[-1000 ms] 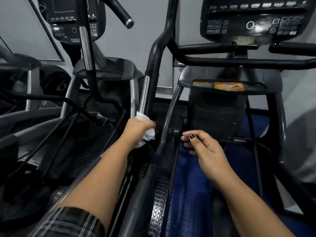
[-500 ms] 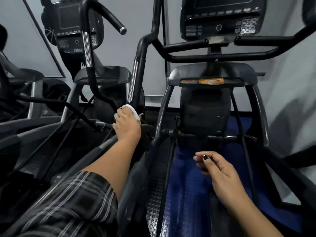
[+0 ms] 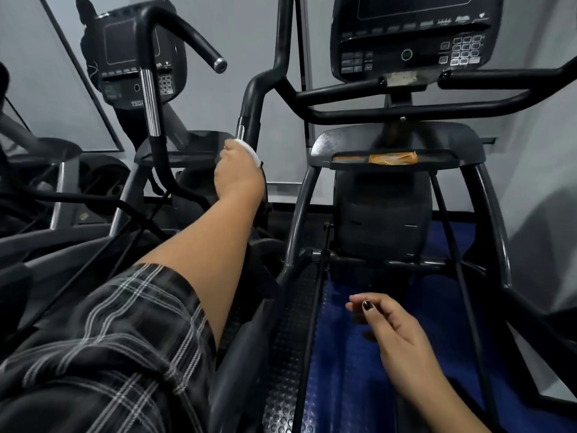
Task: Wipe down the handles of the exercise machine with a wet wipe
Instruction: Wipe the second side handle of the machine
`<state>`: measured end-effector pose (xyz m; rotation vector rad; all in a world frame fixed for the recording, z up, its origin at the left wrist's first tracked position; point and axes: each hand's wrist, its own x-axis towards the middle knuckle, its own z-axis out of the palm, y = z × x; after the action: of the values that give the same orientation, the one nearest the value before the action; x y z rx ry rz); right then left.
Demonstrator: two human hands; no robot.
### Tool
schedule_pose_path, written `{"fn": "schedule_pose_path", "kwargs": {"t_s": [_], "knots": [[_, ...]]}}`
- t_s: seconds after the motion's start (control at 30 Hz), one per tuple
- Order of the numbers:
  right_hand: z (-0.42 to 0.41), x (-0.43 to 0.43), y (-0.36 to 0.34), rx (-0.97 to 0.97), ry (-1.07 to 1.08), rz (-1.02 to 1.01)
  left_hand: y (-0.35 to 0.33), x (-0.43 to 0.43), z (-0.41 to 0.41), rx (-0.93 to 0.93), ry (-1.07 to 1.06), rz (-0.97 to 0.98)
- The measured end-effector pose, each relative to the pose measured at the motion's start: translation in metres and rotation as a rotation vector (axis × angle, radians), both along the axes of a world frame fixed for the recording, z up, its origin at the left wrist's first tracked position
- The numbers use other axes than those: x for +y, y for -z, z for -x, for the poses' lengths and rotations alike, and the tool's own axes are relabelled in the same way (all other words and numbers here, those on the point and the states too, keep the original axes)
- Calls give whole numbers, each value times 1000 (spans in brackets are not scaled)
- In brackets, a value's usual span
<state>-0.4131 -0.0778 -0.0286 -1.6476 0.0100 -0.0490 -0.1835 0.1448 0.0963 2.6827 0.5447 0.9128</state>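
Fingers [image 3: 230, 150] clasp wipe [image 3: 251, 154] on handle [image 3: 253, 100], second machine [image 3: 131, 57] beyond.

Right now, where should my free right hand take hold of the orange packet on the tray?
Probably pinch the orange packet by its crumpled right end, bringing the right hand in low from the front: it lies flat in the shallow tray, and the crossbar runs overhead.

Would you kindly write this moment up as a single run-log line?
step: wiping handle | left hand: grips wipe on handle | right hand: loosely curled, idle | orange packet: on tray
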Motion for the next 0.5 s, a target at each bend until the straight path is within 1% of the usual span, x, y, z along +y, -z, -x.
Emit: {"fn": "schedule_pose_path", "kwargs": {"t_s": [0.1, 0.23, 0.37, 0.5], "knots": [[-19, 3, 0, 4, -14, -20, -23, -6, -16, 11, -3, -12], [-39, 6, 0, 6, -11, -46, -49, -14, -33, -32, 53, 71], [-45, 7, 2, 1, -17, -27, -54, -11, -45, -63, 68, 172], [-38, 4, 2, -7, -10, -22, -56, -5, -42, -36, 115, 237]]}}
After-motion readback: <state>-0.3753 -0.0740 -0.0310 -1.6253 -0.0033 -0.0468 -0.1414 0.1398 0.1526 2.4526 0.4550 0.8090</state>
